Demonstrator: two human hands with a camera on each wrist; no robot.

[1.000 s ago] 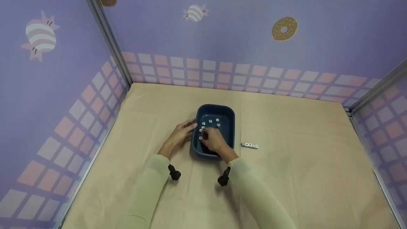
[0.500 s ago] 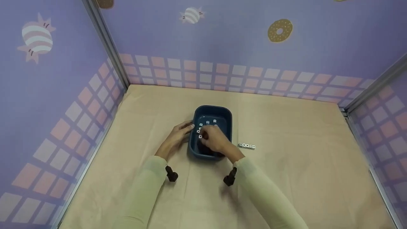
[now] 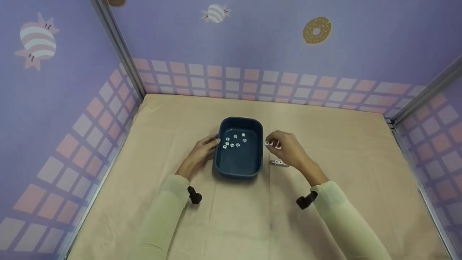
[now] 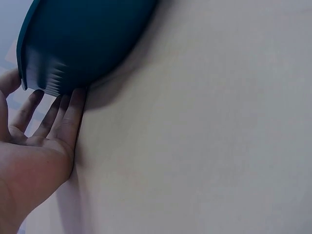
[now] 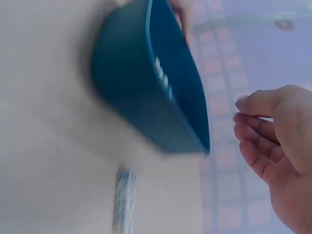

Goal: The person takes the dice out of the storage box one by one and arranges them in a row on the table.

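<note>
In the head view, a dark blue rectangular bin (image 3: 239, 169) holds several small white dice (image 3: 232, 145) toward its far half. My left hand (image 3: 199, 153) lies along the bin's left side with fairly straight fingers. The left wrist view has its thumb at the rim and its fingers (image 4: 73, 114) against the lower wall. To the right of the bin, my right hand (image 3: 288, 148) is raised and pinches a white die (image 3: 267, 143) at its fingertips; in the right wrist view, thumb and fingers mostly hide it. Below that hand, a short row of dice (image 3: 278, 163) lies on the table.
A beige cloth covers the table (image 3: 325, 216). Purple walls with candy and doughnut prints (image 3: 216, 39) enclose it at the back and both sides. A metal post (image 3: 119, 50) stands at the back left corner, with another (image 3: 411, 97) at the right.
My right hand has come up out of the bin and moved right over the rim, carrying a die toward the row. The left hand has stayed at the bin's side.
</note>
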